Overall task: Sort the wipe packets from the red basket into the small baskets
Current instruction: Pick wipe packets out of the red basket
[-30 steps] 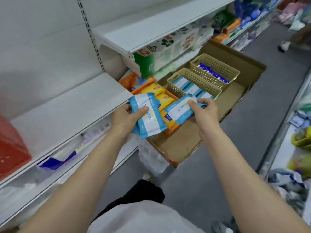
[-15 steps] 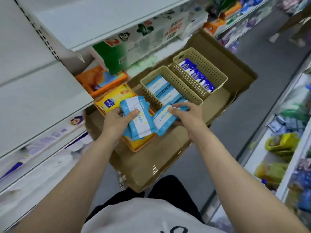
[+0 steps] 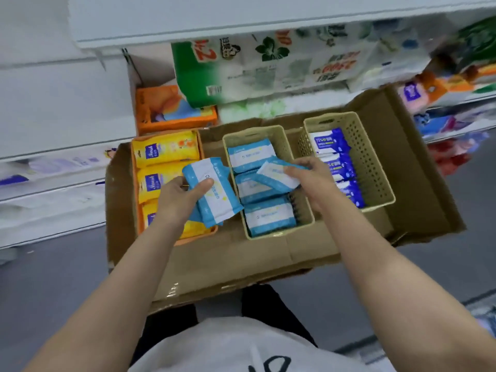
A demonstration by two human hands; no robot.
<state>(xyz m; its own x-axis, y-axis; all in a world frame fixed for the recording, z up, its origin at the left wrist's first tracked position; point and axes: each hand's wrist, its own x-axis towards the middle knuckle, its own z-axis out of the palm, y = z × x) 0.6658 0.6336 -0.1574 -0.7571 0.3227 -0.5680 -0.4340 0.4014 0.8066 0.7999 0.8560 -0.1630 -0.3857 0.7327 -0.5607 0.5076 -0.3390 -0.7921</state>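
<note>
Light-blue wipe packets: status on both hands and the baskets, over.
Left hand grips a stack of light-blue-and-white wipe packets. Right hand pinches one light-blue packet over the middle beige plastic basket. Nothing blocking.

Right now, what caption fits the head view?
Right hand lowers a light-blue wipe packet into the middle basket; left hand holds more packets.

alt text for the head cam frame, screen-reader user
The right hand lowers a light-blue wipe packet into the middle beige basket, while the left hand holds more packets. Both sit in a cardboard tray.
</note>
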